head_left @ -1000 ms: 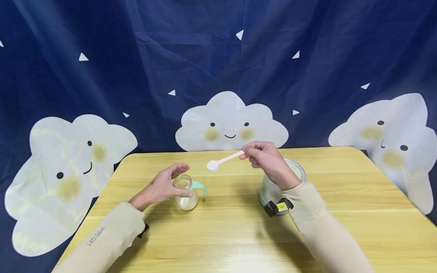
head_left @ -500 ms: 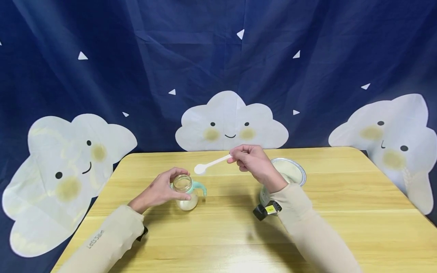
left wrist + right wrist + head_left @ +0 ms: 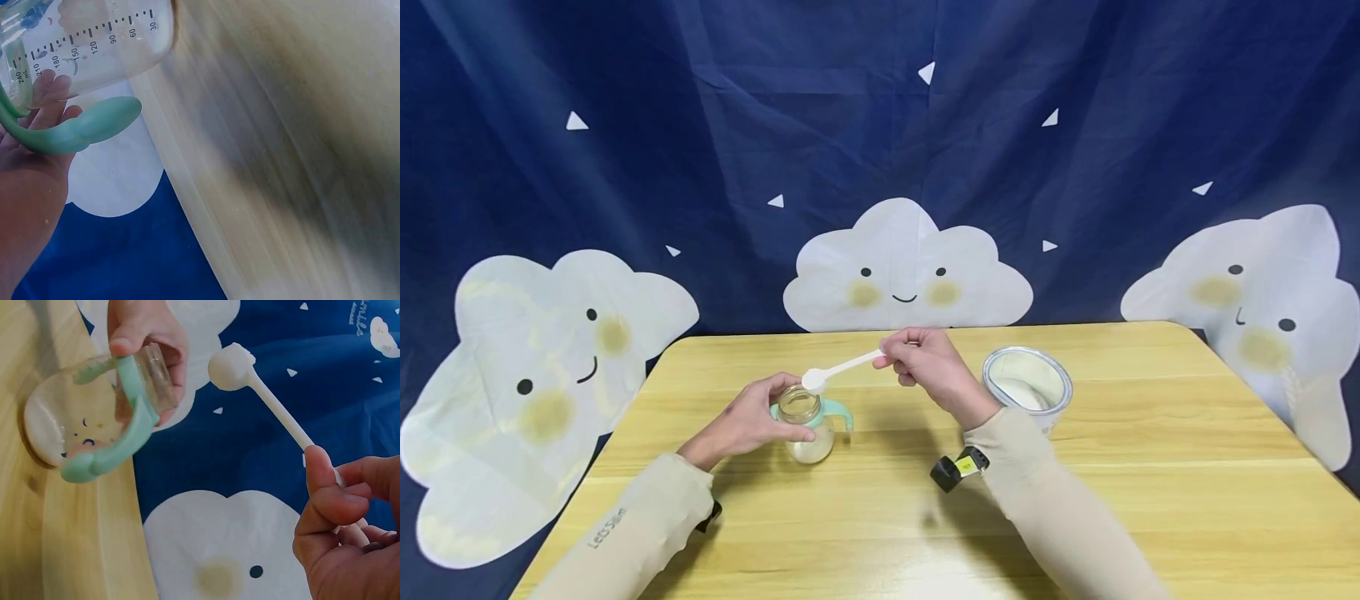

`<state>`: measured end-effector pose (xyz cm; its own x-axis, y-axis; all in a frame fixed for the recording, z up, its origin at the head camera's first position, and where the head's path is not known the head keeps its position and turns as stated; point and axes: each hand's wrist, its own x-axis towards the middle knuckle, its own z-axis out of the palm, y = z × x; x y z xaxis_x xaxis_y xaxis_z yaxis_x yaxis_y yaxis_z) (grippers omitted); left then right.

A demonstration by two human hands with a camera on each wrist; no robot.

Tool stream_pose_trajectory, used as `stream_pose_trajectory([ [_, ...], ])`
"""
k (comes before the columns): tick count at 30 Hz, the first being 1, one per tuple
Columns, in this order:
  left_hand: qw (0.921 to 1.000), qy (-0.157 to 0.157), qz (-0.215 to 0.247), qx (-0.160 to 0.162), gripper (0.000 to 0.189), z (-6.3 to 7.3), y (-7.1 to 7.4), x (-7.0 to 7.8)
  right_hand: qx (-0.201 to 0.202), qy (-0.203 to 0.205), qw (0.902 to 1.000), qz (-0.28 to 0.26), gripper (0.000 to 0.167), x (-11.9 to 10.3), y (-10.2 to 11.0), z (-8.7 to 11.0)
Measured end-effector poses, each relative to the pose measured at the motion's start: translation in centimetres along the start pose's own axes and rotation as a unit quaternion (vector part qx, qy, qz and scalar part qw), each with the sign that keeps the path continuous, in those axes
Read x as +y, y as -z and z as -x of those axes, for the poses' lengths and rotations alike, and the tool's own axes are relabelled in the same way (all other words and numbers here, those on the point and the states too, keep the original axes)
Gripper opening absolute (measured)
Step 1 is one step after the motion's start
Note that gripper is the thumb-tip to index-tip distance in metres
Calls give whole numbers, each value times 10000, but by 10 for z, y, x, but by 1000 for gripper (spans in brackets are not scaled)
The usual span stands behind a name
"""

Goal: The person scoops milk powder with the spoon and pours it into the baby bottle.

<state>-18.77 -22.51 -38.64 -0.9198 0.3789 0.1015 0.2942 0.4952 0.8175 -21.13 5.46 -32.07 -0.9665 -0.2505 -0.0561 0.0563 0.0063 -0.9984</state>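
Note:
A clear baby bottle (image 3: 812, 448) with mint-green handles stands on the table, its mouth uncovered and pale contents at the bottom. My left hand (image 3: 751, 423) grips it near the neck, thumb in front and fingers behind. In the left wrist view, measuring marks run along the bottle (image 3: 106, 47) above a green handle (image 3: 100, 128). My right hand (image 3: 925, 367) pinches the handle end of a white measuring scoop (image 3: 850, 364). The scoop's bowl is right over the bottle's rim; in the right wrist view, white powder heaps above the bowl (image 3: 229, 369).
A tin (image 3: 1047, 419) of pale powder stands open to the right, behind my right forearm. The wooden table (image 3: 1165, 450) ends at a dark blue curtain (image 3: 880, 125) printed with smiling clouds.
My right hand has carried the scoop leftward and down, from between tin and bottle to the bottle's mouth. My left hand has closed in around the bottle's neck.

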Motion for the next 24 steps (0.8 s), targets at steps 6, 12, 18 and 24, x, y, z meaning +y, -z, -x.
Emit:
stream_pose_trajectory([
  [6, 10000, -17, 34, -22, 59, 1, 0, 1, -41, -59, 9999, 83, 12, 6, -8, -2],
  [12, 9999, 57, 129, 19, 58, 1, 0, 0, -155, -103, 9997, 171, 9, 10, -14, -3],
  [18, 9997, 46, 257, 24, 60, 2, -1, -1, -211, -129, 9994, 249, 8, 13, -18, -2],
  [24, 9996, 9, 288, 18, 61, 2, 0, -2, -266, 14, 9989, 397, 11, 15, -19, -1],
])
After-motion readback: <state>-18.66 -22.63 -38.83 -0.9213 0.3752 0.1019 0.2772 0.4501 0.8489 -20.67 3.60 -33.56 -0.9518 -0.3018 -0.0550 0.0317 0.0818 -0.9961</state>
